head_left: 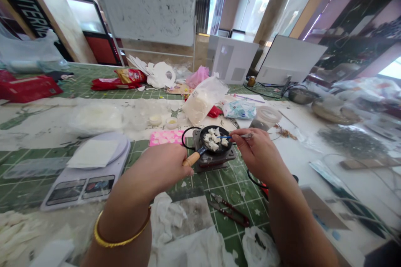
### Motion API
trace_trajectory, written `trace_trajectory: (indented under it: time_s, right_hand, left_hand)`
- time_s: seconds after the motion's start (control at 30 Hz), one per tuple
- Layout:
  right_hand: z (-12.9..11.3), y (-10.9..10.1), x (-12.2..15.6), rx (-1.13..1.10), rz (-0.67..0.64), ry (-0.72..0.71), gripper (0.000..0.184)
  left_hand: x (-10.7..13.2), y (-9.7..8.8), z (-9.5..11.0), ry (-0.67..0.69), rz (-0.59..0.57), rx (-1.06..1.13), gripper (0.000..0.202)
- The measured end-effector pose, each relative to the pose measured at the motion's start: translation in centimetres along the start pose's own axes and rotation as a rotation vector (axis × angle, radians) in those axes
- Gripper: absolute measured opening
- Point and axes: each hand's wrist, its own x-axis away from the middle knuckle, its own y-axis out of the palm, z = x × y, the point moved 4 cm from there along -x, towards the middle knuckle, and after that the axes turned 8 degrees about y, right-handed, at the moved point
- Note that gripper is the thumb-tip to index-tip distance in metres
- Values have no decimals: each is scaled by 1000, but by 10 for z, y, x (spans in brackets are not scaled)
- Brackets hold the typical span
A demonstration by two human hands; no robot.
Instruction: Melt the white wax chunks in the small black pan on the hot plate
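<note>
- Left hand (pixel 171 160) is wrapped around the wooden handle (pixel 191 159) of a small black pan (pixel 221 151), a gold bangle (pixel 120 243) on that wrist.
- Right hand (pixel 255 150) pinches a thin stick (pixel 223 137), its blue part reaching over the pan; whether the tip touches anything is too small to tell.
- Between the hands, the pan sits on a dark, boxy stand (pixel 217 162), with lumpy white pieces (pixel 213 146) in it.
- Just beyond the left hand lies a pink-and-white sheet (pixel 166 137).
- To the left hand's left, a scale (pixel 118 171) carries white paper (pixel 92 153).
- Nearer the wearer, between the forearms, snips (pixel 230 212) and crumpled white material (pixel 169 215) lie on the green-gridded table (pixel 200 183).
- Past both hands stands a clear bag (pixel 203 100) of pale contents; a lidless-looking tub (pixel 266 117) is just beyond the right hand.
</note>
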Motion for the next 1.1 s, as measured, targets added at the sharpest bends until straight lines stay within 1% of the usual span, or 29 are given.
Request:
trace_trajectory:
  time_s: [0.17,0.33,0.53,0.97,1.1]
  right_hand:
    - [0,2,0,-3,-13,-10,26]
    - [0,-1,0,-41,61,4,26]
    - [-2,5,-2,-5,-56,-3,27]
    - [-1,2,0,-6,-79,-19,28]
    - [-1,3,-1,18,-76,-3,27]
  left_hand:
    - [0,-1,0,-1,6,-8,30]
    - [0,-1,1,-6,3,-7,32]
    - [0,-1,1,-17,-9,-5,32]
    - [-1,-1,1,-27,2,-27,30]
    - [-1,0,1,-16,8,-19,31]
